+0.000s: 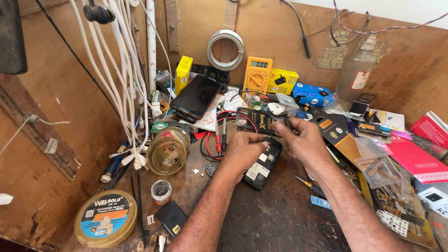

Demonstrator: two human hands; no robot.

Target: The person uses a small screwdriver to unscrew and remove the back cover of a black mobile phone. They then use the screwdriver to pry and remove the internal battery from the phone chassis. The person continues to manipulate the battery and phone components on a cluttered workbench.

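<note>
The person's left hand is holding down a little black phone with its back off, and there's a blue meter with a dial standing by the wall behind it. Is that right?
Almost. The meter with the dial standing by the wall is yellow, not blue, as the head view shows. The rest holds: the left hand rests on the small black phone with its back off.

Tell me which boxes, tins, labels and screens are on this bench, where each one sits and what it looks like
Round flux tin: front left, yellow rim, blue and orange label.
Yellow multimeter: back centre, small grey screen, round dial.
Yellow box: upright, left of the meter.
Blue boxes: back, right of centre.
Clear bottle: back right, white and red label.
Red packages: right edge, flat.
Open black phone: centre, under the left hand, beside the right hand.
</note>
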